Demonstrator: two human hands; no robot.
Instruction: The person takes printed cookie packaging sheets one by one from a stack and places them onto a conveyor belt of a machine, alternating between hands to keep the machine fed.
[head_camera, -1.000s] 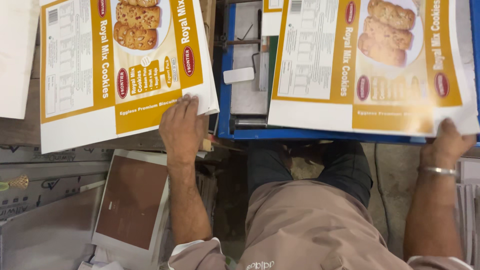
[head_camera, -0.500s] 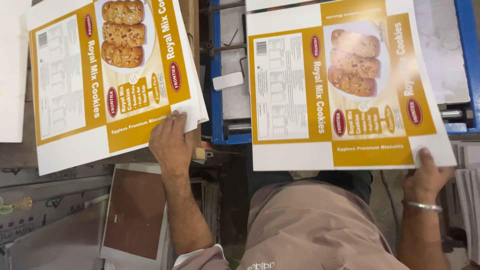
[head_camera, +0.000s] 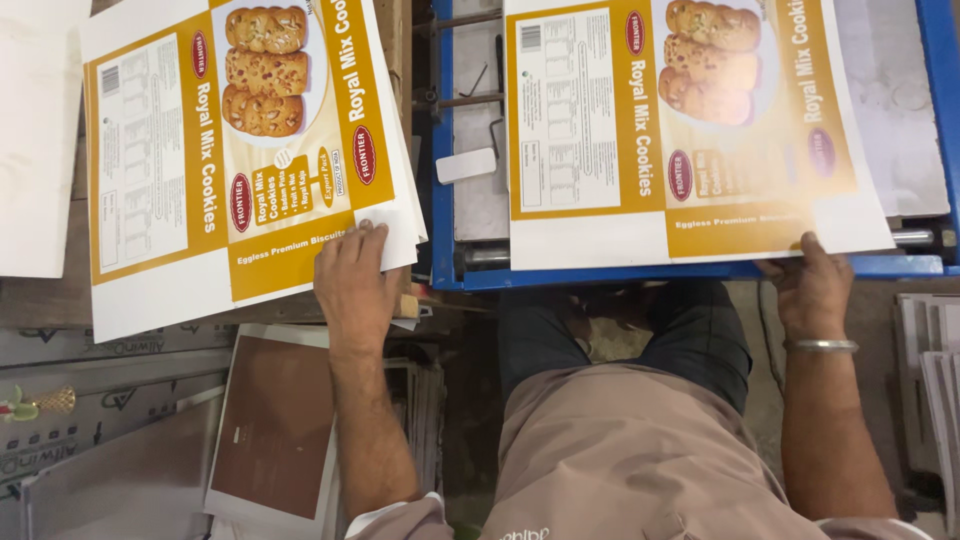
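1. Head view, looking straight down: person seated, lap and knees at btm centre, both arms reaching fwd.

2. Left hand (head_camera: 352, 285) lies flat, palm down, on the near-right corner of the stack of printed carton sheets (head_camera: 235, 150). Fingers spread over the top sheet's white margin, not curled round anything; thumb side hidden, so can't tell if an edge is pinched. Reads as pressing, prob. to keep the loose pile from fanning or sliding.

3. Stack sits on the bench (head_camera: 40, 300) at left, rotated a bit anticlockwise. Edges on its right side are staggered, several sheets showing.

4. Right hand (head_camera: 812, 290) is at the near-right corner of a single printed sheet (head_camera: 680, 130). Thumb over the top of the white margin, fingers under, so grip closed on the sheet corner. Corner hold leaves the printed face clear and lets the sheet be steered flat.

5. That sheet lies across the blue machine bed (head_camera: 455, 150), its near edge along the blue front rail, well apart from the stack. Metal rods and a small white tab are visible in the gap betw. sheet and frame.

6. Silver bangle (head_camera: 820, 346) on right wrist.

7. Below left arm: brown board (head_camera: 275, 425) w/ white border, grey sheets beside it.
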